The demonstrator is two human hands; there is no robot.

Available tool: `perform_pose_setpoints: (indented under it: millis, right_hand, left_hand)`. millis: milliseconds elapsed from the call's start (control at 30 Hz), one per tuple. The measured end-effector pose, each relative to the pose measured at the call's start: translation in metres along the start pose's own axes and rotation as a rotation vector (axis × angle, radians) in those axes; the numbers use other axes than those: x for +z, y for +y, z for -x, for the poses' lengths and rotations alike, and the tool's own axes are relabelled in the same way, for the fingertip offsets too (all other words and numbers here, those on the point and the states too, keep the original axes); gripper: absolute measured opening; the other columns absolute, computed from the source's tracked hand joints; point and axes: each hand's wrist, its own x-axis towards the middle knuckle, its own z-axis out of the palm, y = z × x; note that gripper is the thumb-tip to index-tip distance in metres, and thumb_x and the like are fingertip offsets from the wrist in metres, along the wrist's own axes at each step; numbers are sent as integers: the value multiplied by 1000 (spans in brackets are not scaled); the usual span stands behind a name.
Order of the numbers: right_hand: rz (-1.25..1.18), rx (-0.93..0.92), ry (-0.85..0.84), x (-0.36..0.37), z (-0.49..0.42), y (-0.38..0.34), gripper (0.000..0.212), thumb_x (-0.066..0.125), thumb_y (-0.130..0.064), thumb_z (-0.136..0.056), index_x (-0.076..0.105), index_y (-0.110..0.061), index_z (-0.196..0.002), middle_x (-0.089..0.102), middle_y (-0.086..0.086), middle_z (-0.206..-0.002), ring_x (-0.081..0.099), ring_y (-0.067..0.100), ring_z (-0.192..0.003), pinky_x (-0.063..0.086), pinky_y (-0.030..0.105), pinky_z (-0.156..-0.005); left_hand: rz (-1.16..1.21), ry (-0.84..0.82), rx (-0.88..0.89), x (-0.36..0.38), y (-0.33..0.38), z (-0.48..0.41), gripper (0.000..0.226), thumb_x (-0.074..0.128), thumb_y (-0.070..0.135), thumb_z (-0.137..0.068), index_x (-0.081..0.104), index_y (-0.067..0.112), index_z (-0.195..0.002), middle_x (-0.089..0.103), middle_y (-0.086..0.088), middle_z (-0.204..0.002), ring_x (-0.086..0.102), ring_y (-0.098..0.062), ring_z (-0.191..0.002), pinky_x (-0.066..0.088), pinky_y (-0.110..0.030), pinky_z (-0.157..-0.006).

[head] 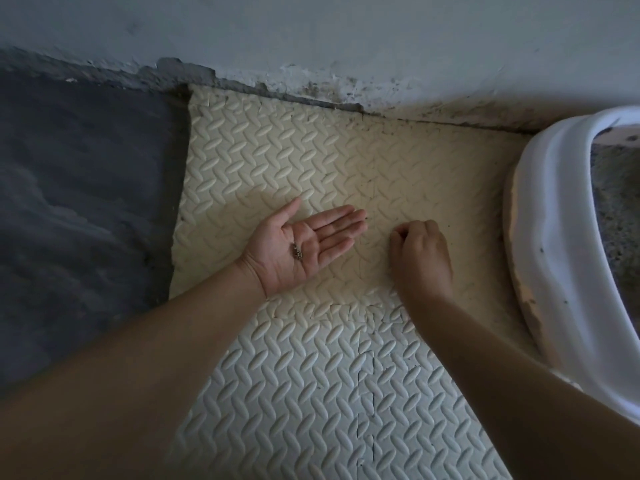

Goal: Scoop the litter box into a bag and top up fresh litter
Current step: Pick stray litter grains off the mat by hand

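head cam, only view I've got; left hand [304,247] is palm up over the foam mat [277,150], fingers straight and lying side by side, thumb out to the side, nothing gripped; a small dark clump of litter grains [298,252] sits loose in the palm near the heel of the hand.

right hand [420,254] is just beside it, not touching, knuckles up, fingers curled under w/ the tips down at the mat; can't tell from here if it's pinching anything, tips are hidden under the hand.

litter box [554,237] is at the right edge of frame, only part in view; white rounded rim, brownish smears along its lower outer lip, a few dark specks on it; grey litter [616,209] fills the inside; box sits on the mat, well right of both hands, its far end close to the wall [311,29].

mat is cream w/ a raised diamond-plate pattern, made of interlocking tiles; jigsaw seams visible below the hands and running down toward me; a few dark specks on it near the right hand.

left of the mat is bare dark grey floor [69,202]; wall is pale grey-blue, paint chipped and spotted dark along the base where it meets the mat.

both forearms bare, coming in from the bottom of frame.
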Motion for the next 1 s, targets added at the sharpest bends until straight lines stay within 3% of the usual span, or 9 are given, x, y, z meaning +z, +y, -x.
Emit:
perform_pose_setpoints:
  millis: [100,200,400,567,733,1000]
  right_hand:
    - [-248,45,-22,-11,24,-26,18,45,-26,-95,58,-14,-99,53,-1,-101,54,17,-90,48,30,-82]
    - [-377,-135,-60,-7,57,-64,22,43,-32,-93,56,-14,-96,53,-2,-98,54,14,-83,52,32,-75]
    - [-319,-208,36,17,71,-106,12,54,-20,-90,58,-9,-88,54,2,-88,52,18,-80,46,28,-69]
    - [-355,-138,74,19,71,-96,6,66,-17,-85,64,-13,-90,56,-2,-85,53,16,-78,49,35,-69]
    - [-396,-195,121,20,74,-91,8,65,-20,-87,68,-13,-85,55,-3,-78,50,15,-71,47,36,-62]
    - [-481,-119,133,21,72,-90,7,73,-18,-80,69,-16,-85,58,-7,-79,54,14,-72,50,39,-63]
  left_hand:
    - [-33,16,62,0,-2,-2,70,29,46,-96,38,-8,-139,35,-24,-148,35,-35,-137,31,-42,-113]
    - [-17,-3,77,3,-5,-3,68,29,44,-96,33,-8,-141,32,-23,-149,31,-34,-139,27,-44,-114]
    - [-275,88,153,7,-12,-4,71,10,49,-98,37,-1,-140,44,-15,-145,40,-24,-135,29,-35,-111]
    - [-228,61,154,4,-10,-4,71,11,49,-98,32,-3,-142,39,-17,-147,37,-26,-137,28,-36,-113]
    - [-210,29,144,1,-9,-4,72,12,49,-98,35,-5,-140,37,-19,-148,33,-28,-139,23,-38,-116]
    - [-217,33,142,2,-9,-4,71,13,49,-98,34,-4,-140,37,-19,-148,35,-28,-138,29,-37,-114]
